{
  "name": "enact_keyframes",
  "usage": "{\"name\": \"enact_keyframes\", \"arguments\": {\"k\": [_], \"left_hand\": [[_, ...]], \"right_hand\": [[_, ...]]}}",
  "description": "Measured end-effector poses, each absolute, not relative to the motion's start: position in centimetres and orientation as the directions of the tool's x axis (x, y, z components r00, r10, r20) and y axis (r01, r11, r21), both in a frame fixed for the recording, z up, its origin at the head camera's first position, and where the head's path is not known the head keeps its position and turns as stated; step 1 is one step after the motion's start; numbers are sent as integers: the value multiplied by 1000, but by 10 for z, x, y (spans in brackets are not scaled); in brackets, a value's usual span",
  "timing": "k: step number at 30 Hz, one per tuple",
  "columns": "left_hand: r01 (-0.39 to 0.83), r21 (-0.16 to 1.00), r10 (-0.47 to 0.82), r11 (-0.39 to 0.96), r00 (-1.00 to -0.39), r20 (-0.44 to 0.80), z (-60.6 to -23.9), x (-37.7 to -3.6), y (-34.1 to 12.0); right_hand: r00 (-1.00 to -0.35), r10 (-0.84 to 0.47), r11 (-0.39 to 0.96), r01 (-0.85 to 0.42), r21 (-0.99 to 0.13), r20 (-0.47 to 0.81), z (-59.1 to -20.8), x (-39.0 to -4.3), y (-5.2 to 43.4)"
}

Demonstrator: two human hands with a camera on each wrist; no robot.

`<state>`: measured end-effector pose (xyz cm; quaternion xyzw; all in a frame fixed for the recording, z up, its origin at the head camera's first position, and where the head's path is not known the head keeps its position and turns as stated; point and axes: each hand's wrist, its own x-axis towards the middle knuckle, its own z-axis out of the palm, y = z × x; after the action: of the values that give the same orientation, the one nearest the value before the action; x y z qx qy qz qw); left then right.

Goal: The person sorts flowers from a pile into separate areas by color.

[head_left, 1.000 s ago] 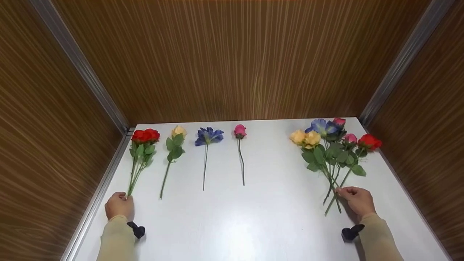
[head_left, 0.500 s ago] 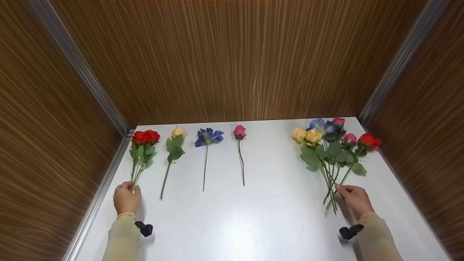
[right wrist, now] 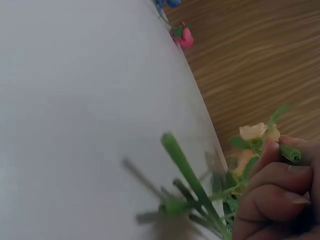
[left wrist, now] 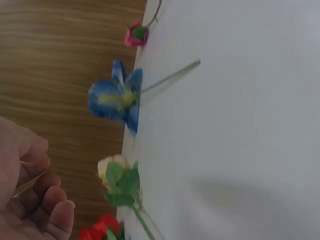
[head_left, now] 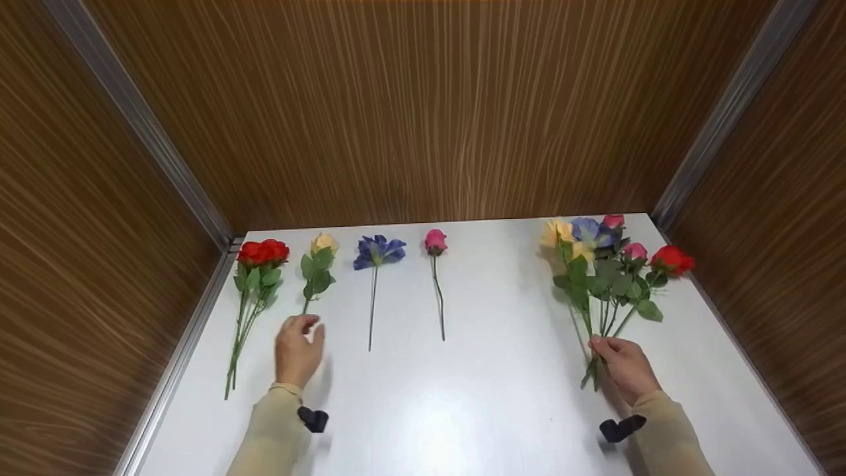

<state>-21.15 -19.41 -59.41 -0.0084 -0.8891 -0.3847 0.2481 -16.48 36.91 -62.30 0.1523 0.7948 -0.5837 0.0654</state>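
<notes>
The left hand [head_left: 299, 352] is hovering, fingers loosely bent, holding nothing, above the yellow rose [head_left: 320, 264] lying on the counter [head_left: 423, 396]; the right hand [head_left: 626, 369] is pinching a yellow spray [head_left: 558, 231] within the mixed bunch [head_left: 619, 285]. Overlapping leaves [head_left: 578, 272] could be snagging, dragging the blue flower [head_left: 587, 231] along.

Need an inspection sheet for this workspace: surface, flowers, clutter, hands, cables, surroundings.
Surface: white tabletop, bright glare patch towards the near side.
Flowers: red flowers, yellow flower, blue flower, pink flower in a row, left to right; mixed bunch at right.
Clutter: nothing seen.
Left hand: over the yellow flower's stem, no hold seen.
Right hand: pinches a green stem at the mixed bunch.
Cables: nothing seen.
Surroundings: brown wood-grain panels, grey corner strips.
</notes>
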Motion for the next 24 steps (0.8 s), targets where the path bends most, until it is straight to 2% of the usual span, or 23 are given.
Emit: {"name": "enact_keyframes", "arguments": {"k": [6,13,16,24], "left_hand": [[303,723,9,621,-925,381,-592,-197,-125],[391,764,236,513,-920,313,-593,-177,-51],[381,787,279,485,-921,273,-596,-170,-25],[245,847,326,473,-941,90,-607,-161,22]], "right_hand": [[-964,147,140,242,-960,-221,-621,-168,333],[-991,67,-5,116,-993,-116,-619,-170,282],[-994,21,-45,107,-993,-108,-621,-174,264],[-993,-6,12,118,-993,-118,-627,-179,232]]}}
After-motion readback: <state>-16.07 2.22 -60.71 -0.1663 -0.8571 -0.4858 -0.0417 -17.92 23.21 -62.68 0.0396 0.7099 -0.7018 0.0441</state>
